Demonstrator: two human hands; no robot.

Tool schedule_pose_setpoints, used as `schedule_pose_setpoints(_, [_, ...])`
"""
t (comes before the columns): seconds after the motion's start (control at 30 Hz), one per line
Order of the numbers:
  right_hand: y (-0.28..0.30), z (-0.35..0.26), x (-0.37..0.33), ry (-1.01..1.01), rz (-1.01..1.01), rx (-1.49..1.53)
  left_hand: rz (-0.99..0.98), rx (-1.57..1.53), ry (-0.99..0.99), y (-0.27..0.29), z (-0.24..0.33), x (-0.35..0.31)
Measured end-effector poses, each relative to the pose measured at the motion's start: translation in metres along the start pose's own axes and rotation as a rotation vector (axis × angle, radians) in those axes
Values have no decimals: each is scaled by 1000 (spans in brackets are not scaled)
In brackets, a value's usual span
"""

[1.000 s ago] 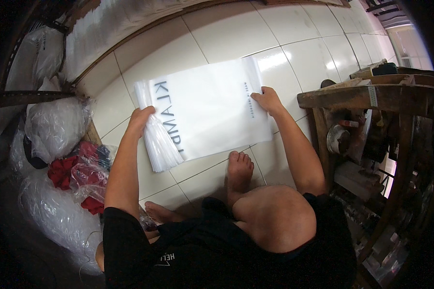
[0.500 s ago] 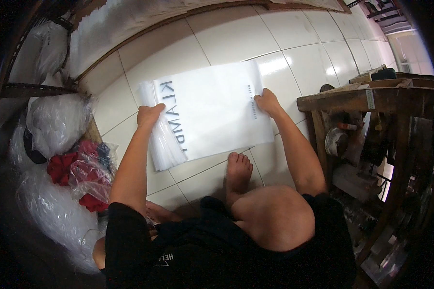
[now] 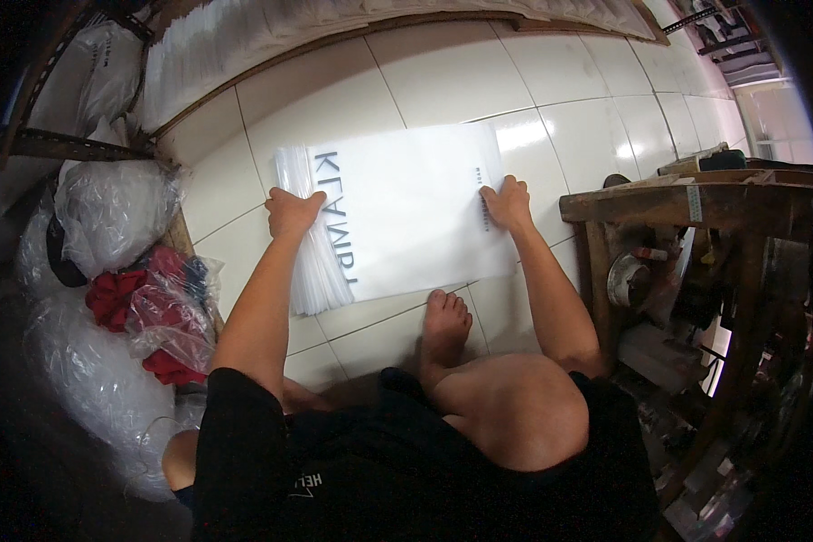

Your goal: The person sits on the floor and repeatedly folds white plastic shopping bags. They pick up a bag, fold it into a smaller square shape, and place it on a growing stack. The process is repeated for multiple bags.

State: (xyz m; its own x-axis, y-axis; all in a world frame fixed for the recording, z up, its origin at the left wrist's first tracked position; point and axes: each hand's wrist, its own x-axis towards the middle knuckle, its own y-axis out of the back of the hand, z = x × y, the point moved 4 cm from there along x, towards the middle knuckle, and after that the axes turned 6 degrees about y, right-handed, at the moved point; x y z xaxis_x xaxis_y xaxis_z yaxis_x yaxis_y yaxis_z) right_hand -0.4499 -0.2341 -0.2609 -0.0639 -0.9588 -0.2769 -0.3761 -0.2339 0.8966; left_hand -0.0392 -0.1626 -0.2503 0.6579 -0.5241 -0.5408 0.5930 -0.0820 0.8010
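Observation:
A stack of white plastic bags [image 3: 406,212] with dark lettering lies flat on the white tiled floor [image 3: 334,99] in front of me. My left hand [image 3: 291,211] grips the stack's left edge, fingers curled over the layered ends. At the stack's right edge, my right hand [image 3: 508,202] presses down with its fingers bent. My bare foot [image 3: 444,318] rests on the floor just below the stack's near edge, and my bent knee [image 3: 515,415] is below it.
Clear plastic sacks [image 3: 108,212] and bagged red cloth [image 3: 149,307] pile up on the left. A wooden bench [image 3: 696,203] with clutter beneath it stands on the right. More white bags are stacked along the far wall [image 3: 244,36].
Both hands have shifted along the stack's edges, and the stack has slid slightly away from me on the floor. The grip on both sides stays the same.

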Motion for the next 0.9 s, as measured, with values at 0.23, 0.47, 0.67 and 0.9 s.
schedule_pose_setpoints(0.23, [-7,4,5,-39,-8,260,14,26,11,-2,-3,5])
schedule_pose_setpoints(0.47, [3,11,10,-250,-307,905,-56,-15,-34,4,-4,11])
schedule_pose_setpoints(0.67, [11,-13,-5,-316,-401,843,-71,-135,-77,9,-10,13])
schedule_pose_setpoints(0.9, [-5,-12,-1,-122,-394,847,-97,-187,-67,1,-23,33])
